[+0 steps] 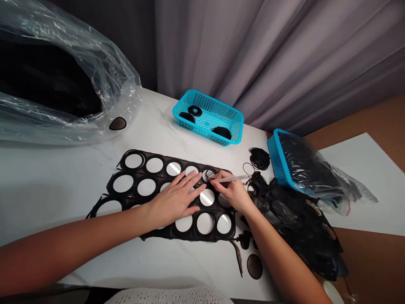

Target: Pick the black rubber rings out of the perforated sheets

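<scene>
A black sheet (160, 175) with rows of round holes lies on the white table, which shows through them. My left hand (177, 196) rests flat on its middle, fingers spread, holding nothing. At the sheet's upper right, my right hand (230, 190) pinches a slim pale tool (236, 178). Thin black rings (209, 174) sit by its fingertips, over a hole in the top row; whether the tool touches them is not clear. A bundle of thin black rings (259, 158) lies beyond my right hand.
A blue basket (207, 134) with black coils stands at the back. Another blue basket (281, 162) at right holds bagged black material. Black scraps (284, 215) are heaped beside my right forearm. A clear plastic bag (123, 80) fills the upper left. Dark oval pieces (255, 266) lie on the table.
</scene>
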{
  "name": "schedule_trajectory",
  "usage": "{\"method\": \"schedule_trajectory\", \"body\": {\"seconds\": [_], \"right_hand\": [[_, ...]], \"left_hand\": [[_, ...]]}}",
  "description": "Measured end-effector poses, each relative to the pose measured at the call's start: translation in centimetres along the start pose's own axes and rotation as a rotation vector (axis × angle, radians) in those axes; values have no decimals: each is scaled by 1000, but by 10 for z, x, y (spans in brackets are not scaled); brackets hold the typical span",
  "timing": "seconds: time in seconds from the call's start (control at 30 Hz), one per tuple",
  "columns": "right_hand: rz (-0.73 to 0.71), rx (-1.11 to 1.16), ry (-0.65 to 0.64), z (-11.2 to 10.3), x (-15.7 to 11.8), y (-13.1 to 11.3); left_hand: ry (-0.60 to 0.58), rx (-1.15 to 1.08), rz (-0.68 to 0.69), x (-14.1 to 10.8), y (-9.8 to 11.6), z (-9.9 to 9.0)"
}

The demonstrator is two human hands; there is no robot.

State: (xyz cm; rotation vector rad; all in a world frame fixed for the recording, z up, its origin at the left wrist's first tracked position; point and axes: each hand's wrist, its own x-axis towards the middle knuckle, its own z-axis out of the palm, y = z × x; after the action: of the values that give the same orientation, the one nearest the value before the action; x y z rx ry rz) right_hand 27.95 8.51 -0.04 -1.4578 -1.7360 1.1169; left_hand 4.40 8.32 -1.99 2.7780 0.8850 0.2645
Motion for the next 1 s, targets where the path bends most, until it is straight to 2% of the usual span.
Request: {"method": "schedule_trajectory", "body": {"seconds": [0.2,0.53,0.63,0.8,0.87,0.9,1.0], "right_hand": [[-31,-26,-30,-3,-1,1],[-84,-92,-8,-2,0,2],[-184,-210,-2,1,-4,-1],[-441,-607,-57,12,-14,-6],[-439,-688,7,5,-7,-4],[-408,-711,94,-3,0,-3],[-231,-725,465,-32,26,2]], "left_hand": [[-14,34,4,-3,1,0],[-9,36,4,-2,2,-2],[-9,42,0,-2,3,-2],[21,24,-4,-4,1,2],[26,17,-2,-4,1,4],[30,14,0,-4,1,5],[40,10,5,-4,1,4]]}}
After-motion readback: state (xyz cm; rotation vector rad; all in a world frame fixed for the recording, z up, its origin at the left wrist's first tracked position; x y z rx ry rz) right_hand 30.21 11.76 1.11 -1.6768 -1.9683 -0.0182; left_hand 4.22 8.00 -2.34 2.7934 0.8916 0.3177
